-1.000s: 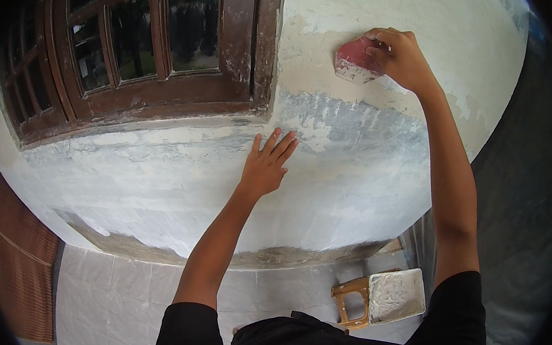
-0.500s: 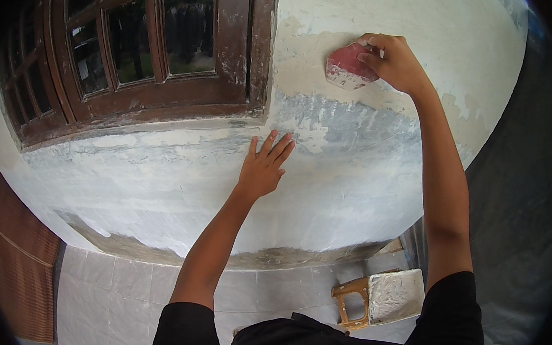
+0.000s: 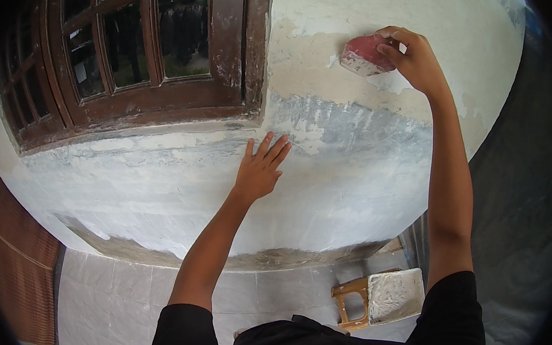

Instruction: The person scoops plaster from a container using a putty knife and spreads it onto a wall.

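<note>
High on the wall (image 3: 339, 197), right of the window, my right hand (image 3: 418, 60) grips a red putty scraper (image 3: 368, 52). Pale filler smears the scraper's lower part, and its blade lies against or close to the cream patch of wall. My left hand (image 3: 261, 168) rests with spread fingers on the grey-white wall just below the window's lower right corner, holding nothing. Around the scraper the surface is patchy, with cream filler above and bare grey streaks below.
A brown wooden window frame (image 3: 224, 94) with glass panes fills the upper left. On the grey tiled floor (image 3: 215, 291), a white tray of filler (image 3: 383, 294) sits by a tan plastic stool (image 3: 345, 302). A brown ribbed blind (image 3: 22, 269) hangs at left; dark sheeting (image 3: 511, 230) lies at right.
My right hand has moved the scraper right and slightly up along the wall. My left hand stays in nearly the same place on the wall.
</note>
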`<state>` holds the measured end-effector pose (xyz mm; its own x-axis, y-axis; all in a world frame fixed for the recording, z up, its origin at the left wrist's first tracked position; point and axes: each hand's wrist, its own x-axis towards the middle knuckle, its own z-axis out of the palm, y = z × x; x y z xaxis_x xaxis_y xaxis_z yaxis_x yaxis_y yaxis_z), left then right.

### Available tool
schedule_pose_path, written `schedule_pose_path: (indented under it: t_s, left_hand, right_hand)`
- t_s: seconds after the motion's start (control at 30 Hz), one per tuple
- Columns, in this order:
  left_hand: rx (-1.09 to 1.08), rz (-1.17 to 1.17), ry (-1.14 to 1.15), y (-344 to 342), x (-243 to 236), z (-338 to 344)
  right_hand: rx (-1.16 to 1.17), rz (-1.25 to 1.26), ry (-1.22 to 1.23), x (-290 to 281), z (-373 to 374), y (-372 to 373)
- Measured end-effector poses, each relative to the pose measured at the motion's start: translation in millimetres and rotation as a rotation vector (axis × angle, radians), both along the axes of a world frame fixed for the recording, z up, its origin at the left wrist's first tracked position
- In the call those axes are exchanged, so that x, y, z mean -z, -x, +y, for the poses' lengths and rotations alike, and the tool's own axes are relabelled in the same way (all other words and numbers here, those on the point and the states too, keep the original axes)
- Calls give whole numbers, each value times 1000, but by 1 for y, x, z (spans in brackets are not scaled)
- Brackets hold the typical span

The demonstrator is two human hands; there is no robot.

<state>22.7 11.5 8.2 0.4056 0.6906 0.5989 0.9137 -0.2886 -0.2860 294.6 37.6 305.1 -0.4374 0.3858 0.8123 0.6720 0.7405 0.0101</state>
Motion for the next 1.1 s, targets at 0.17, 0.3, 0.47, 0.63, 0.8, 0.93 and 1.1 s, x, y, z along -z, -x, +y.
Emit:
schedule_pose_path:
  t_s: [0.17,0.3,0.47,0.63,0.8,0.93,1.1]
  left_hand:
    - [15,-7,-35,3,0,-1]
    - [23,-42,-1,0,-3,-4]
    - [46,-76,-36,2,-1,-4]
    - [2,1,-3,0,-1,-1]
    - [20,-15,-21,1,1,-1]
    - [23,-21,-29,3,1,-1]
    - [47,-86,-3,-1,-5,-6]
  right_hand:
    - [7,-150,15,7,4,6]
    - [55,-62,99,-4,-3,-7]
    - [26,-101,-21,10,8,-1]
    - [33,-33,114,12,9,-14]
    - [23,22,61,12,8,-13]
    - [22,-41,74,12,2,-6]
    - [35,39,78,6,0,-12]
